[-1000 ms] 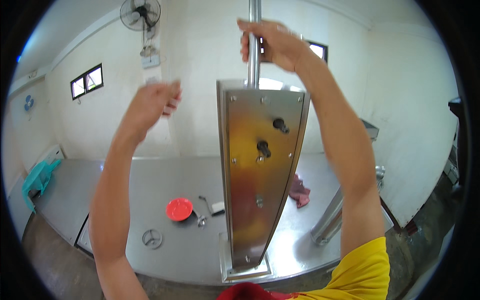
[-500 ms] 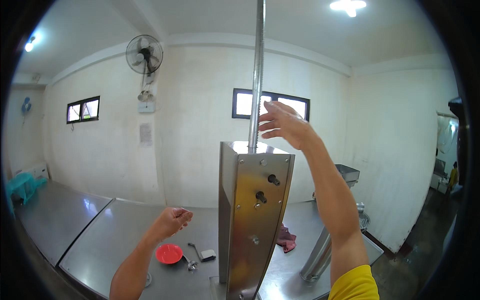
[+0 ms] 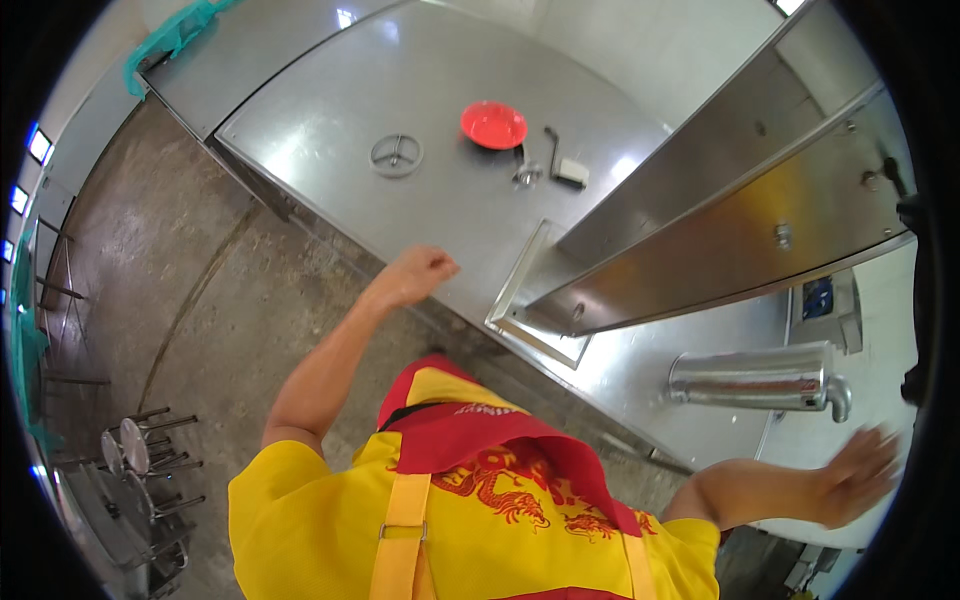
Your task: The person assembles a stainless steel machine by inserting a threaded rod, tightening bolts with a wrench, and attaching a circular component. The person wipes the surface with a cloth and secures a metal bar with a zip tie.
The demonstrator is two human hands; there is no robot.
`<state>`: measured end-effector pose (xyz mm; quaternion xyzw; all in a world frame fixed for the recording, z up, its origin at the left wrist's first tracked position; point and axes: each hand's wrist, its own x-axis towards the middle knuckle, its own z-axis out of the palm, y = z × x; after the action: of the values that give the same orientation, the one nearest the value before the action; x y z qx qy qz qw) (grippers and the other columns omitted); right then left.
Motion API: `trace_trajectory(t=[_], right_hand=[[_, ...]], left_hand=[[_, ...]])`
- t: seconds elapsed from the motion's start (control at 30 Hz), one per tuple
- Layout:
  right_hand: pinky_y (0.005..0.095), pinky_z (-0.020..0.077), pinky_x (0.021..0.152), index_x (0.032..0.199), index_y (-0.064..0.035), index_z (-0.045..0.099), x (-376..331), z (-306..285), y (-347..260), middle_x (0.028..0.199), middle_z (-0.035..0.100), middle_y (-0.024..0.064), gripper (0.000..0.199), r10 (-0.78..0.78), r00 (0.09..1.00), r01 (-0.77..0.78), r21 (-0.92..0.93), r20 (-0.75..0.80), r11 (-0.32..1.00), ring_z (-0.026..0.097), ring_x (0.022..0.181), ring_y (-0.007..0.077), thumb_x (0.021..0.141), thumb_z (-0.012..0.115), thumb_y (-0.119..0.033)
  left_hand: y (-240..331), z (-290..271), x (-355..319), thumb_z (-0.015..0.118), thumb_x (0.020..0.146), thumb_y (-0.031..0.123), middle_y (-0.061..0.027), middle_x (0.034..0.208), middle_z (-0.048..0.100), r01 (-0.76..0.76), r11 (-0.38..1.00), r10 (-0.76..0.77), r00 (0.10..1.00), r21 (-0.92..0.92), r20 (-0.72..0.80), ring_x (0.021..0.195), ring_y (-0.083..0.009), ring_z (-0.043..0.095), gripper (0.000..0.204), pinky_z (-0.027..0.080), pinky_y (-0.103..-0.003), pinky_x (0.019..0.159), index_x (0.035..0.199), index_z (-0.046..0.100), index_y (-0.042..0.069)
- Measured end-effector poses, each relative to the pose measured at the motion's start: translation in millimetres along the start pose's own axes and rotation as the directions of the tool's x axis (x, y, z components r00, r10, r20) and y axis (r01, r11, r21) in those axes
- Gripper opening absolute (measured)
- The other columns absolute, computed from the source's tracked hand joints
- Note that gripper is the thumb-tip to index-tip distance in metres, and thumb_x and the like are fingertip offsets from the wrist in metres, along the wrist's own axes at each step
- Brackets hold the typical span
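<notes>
My left hand [image 3: 415, 275] hovers by the front edge of the steel table [image 3: 330, 120], its fingers curled closed and nothing seen in them. Off to the right, past the table's edge, my right hand [image 3: 862, 475] is somewhat blurred, with its fingers stretched out and holding nothing. The nearest thing to it is a shiny steel cylinder [image 3: 745, 378] with a bent spout, lying on its side in this view. Between my arms rises a tall steel machine housing [image 3: 700, 230] on a flat base, with bolts and shafts on its side. Neither hand touches it.
On the table are a red plastic bowl [image 3: 494, 125], a round spoked metal handwheel [image 3: 397, 155], a dark crank handle [image 3: 553, 150], a small whitish block [image 3: 573, 172] and a small metal fitting [image 3: 527, 174]. Several stools [image 3: 140, 445] stand at lower left. Teal sheeting [image 3: 170, 45] hangs over the far corner.
My view has swung downward and tilted. My right hand has left the toothed upright bar atop the machine and swung out to the right. My left hand stays curled, now nearer the table edge.
</notes>
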<state>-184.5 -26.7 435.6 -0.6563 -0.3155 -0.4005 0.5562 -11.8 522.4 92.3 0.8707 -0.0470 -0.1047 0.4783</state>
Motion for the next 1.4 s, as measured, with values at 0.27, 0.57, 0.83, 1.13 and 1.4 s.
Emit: trace_trajectory(t=[0.27,0.57,0.83,1.13,1.4], right_hand=[[0.0266,0.0494,0.069,0.116,0.0034,0.067,-170,153,55,0.091,0.066,0.0079,0.03,0.856,0.344,-0.885,-0.172,0.385,0.433,0.061,0.08,0.0148,0.092,0.068,-0.016],[0.024,0.0483,0.076,0.13,-0.0021,0.061,-218,311,94,0.099,0.064,0.0029,0.032,0.991,0.069,-0.998,0.02,0.118,0.068,0.058,0.086,0.0101,0.099,0.066,-0.009],[0.0277,0.0503,0.076,0.128,0.0011,0.061,-280,378,68,0.099,0.067,0.0061,0.035,0.937,-0.142,-0.981,0.17,-0.318,-0.091,0.061,0.086,0.0129,0.101,0.065,-0.02],[0.0304,0.0515,0.08,0.123,0.0007,0.063,-373,423,16,0.099,0.07,0.0087,0.033,0.666,-0.441,-0.898,0.284,-0.602,-0.337,0.065,0.087,0.0181,0.102,0.064,-0.025],[0.0304,0.0526,0.081,0.126,-0.0012,0.063,-363,415,71,0.1,0.07,0.0066,0.034,0.77,-0.265,-0.964,0.146,-0.58,-0.222,0.065,0.088,0.016,0.102,0.064,-0.025]], left_hand=[[-66,-20,107,0.067,0.095,0.031,-0.0174,0.099,0.071,-0.013,0.989,0.044,0.977,0.149,-0.207,0.092,-0.0292,0.067,0.038,0.052,-0.041,0.083,0.115,0.066,-0.002],[-30,72,286,0.07,0.091,0.027,-0.0226,0.122,0.064,-0.402,0.877,0.435,0.897,0.263,-0.079,0.116,-0.0419,0.059,0.046,0.047,-0.051,0.1,0.127,0.06,0.001],[42,125,381,0.06,0.092,0.014,-0.0204,0.127,0.06,-0.623,0.679,0.633,0.765,0.389,0.121,0.118,-0.0424,0.057,0.036,0.047,-0.055,0.1,0.126,0.06,0.002],[33,177,413,0.063,0.09,0.013,-0.0148,0.125,0.068,-0.547,0.5,0.435,0.829,0.671,0.352,0.122,-0.0356,0.058,0.031,0.045,-0.051,0.1,0.119,0.07,0.005],[35,146,393,0.066,0.087,0.016,-0.0165,0.113,0.072,-0.704,0.385,0.597,0.683,0.597,0.421,0.106,-0.0309,0.065,0.027,0.047,-0.048,0.09,0.112,0.071,0.006]])
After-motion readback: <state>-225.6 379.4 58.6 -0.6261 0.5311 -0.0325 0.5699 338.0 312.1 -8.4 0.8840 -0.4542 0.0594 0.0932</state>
